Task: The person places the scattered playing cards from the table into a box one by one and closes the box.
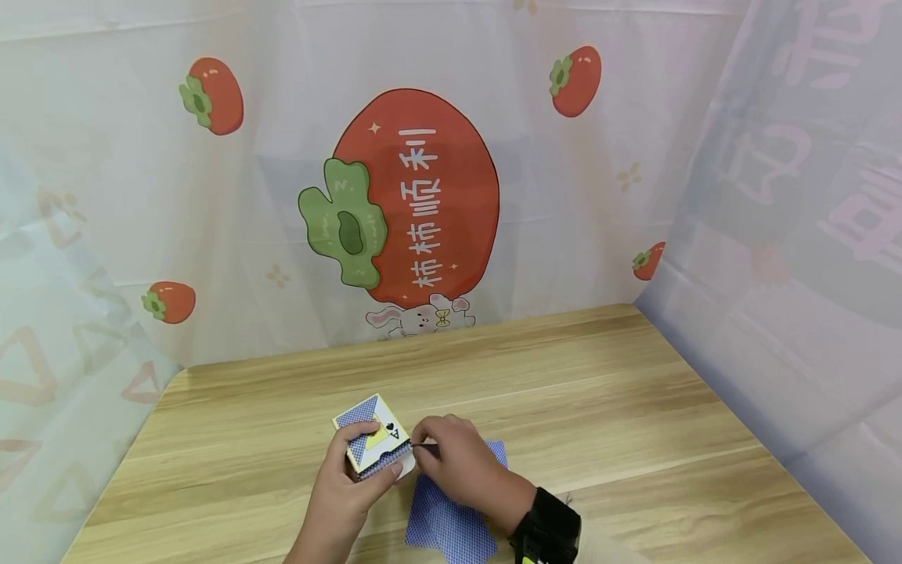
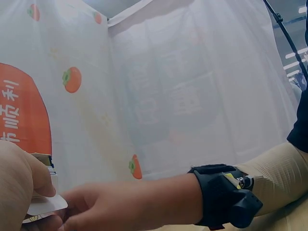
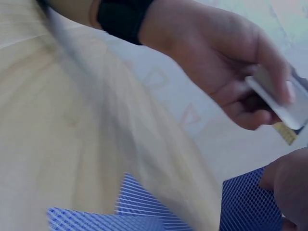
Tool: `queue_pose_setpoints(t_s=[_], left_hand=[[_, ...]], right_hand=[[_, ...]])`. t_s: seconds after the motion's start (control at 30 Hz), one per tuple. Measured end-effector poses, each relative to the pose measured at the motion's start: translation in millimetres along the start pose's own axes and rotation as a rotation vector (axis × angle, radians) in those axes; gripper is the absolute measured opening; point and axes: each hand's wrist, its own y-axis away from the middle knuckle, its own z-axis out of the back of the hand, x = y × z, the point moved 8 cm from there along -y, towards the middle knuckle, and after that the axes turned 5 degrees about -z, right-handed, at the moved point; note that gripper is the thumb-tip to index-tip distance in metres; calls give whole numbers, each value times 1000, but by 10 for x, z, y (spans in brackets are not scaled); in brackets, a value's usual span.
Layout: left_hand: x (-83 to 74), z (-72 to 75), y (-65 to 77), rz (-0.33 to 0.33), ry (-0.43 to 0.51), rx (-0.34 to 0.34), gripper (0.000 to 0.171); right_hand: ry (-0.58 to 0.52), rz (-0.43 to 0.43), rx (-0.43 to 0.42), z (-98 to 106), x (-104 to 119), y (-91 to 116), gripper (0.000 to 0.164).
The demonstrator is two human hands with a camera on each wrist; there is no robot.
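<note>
My left hand (image 1: 345, 486) grips a playing card box (image 1: 377, 431) with an ace printed on its front, fingers over the face and thumb at the opened end. The box's white flap (image 3: 281, 108) hangs out under the thumb in the right wrist view. Right beside that open end, my right hand (image 1: 454, 462) pinches a playing card (image 3: 250, 198) with a blue checked back. From the head only a thin dark edge of this card shows. Loose blue-backed cards (image 1: 451, 521) lie overlapping on the table beneath the right wrist.
The wood-grain table (image 1: 620, 423) extends to both sides and behind the hands. A white curtain (image 1: 564, 204) printed with persimmons encloses its back and sides. The right wrist wears a black band with a device (image 1: 546, 529).
</note>
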Motion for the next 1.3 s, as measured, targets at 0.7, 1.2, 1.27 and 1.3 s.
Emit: queue_pose_setpoints(t_s=[0.7, 1.2, 1.27, 1.3], left_hand=[[-106, 91, -10, -31, -24, -45, 64], [-120, 102, 3, -84, -31, -43, 59], [-118, 99, -1, -94, -34, -43, 58], [-118, 96, -2, -102, -37, -45, 58]], right_hand=[[-605, -158, 61, 640, 19, 9, 37], [-722, -140, 284, 288, 259, 117, 32], [-728, -132, 300, 279, 274, 123, 32], [-730, -128, 306, 275, 278, 125, 32]])
